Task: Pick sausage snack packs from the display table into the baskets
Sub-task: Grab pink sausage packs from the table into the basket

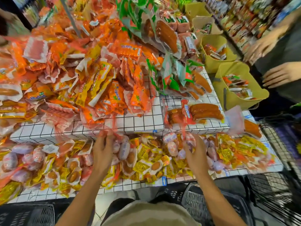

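Far left: tall heap of orange and yellow plastic sausage snack packs (pixel 91 75) piled on the white, black-gridded display table (pixel 143 123). Near left, on the lower tier: loose spread of small yellow-and-clear packs (pixel 71 173) mixed with round pinkish-white sausages in red netting (pixel 24 154).

Left hand (pixel 103 148), centre-near, over the lower tier; fingers curled, pinching the gathered top of a red mesh net bag of round white sausages (pixel 122 149). The net strands are stretched upward and blurred.

Right hand (pixel 193 152), just right of centre; fingers curled round a second red mesh bundle of round sausages (pixel 172 144), held just above the yellow packs.

Upper tier, right: clear pack of long brown sausages with a red label (pixel 195 113). Far behind it, green-labelled sausage packs (pixel 179 79).

Far right: row of olive-yellow fabric bag baskets (pixel 236 95), several with packs inside. Another person's two hands (pixel 276 75) beside them, fingers extended.

Near bottom: black perforated plastic baskets (pixel 200 203) on the floor.
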{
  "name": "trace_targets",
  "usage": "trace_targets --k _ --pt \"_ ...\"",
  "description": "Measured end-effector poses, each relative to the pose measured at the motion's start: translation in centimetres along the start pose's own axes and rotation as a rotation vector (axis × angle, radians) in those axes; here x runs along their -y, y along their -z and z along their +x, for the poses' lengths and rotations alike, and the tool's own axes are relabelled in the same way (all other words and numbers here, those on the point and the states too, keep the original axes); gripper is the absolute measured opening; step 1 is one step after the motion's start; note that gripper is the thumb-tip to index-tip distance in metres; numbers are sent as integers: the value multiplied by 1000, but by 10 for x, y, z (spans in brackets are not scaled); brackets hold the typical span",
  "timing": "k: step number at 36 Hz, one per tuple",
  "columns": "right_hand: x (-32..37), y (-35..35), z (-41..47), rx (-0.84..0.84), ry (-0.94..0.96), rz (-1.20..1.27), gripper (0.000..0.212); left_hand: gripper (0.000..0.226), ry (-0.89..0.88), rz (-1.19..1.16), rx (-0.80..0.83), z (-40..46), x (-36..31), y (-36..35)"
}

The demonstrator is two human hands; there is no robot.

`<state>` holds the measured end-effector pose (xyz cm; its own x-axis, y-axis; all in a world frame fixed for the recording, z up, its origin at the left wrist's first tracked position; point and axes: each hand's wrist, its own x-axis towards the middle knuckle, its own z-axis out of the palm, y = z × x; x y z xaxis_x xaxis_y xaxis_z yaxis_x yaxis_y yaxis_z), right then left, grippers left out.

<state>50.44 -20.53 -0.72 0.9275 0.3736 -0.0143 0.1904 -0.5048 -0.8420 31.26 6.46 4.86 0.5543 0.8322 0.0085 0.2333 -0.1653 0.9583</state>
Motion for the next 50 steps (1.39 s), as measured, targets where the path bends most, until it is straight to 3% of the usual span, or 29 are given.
trace_targets --k 5,9,13,16,20,22,27,32,37,42,50 --pt "-7 -23 19 44 18 -167 45 22 53 37 52 1 16 -13" --pt "-19 -31 19 -80 6 -37 26 15 19 0 62 -1 26 -22" --pt "-17 -27 20 -71 -73 164 14 9 62 1 84 -1 28 -23" --pt "-15 -20 21 -46 -107 237 15 7 103 29 135 2 25 -23" --pt "-14 -15 21 -62 -177 322 24 43 -7 199 166 5 16 -27" --pt "-9 -12 19 -76 -180 307 26 51 -45 219 138 3 9 -28" --pt "1 -5 17 -163 -118 167 36 28 41 131 102 1 3 -22" --pt "11 10 25 -294 -64 136 39 38 44 154 47 8 -8 -4" --pt "22 24 32 -320 -14 149 45 57 47 158 2 8 -30 9" --pt "36 34 32 -366 61 223 36 47 71 133 -9 3 -49 18" --pt "68 56 33 -254 103 247 35 43 52 40 -48 -23 -70 31"
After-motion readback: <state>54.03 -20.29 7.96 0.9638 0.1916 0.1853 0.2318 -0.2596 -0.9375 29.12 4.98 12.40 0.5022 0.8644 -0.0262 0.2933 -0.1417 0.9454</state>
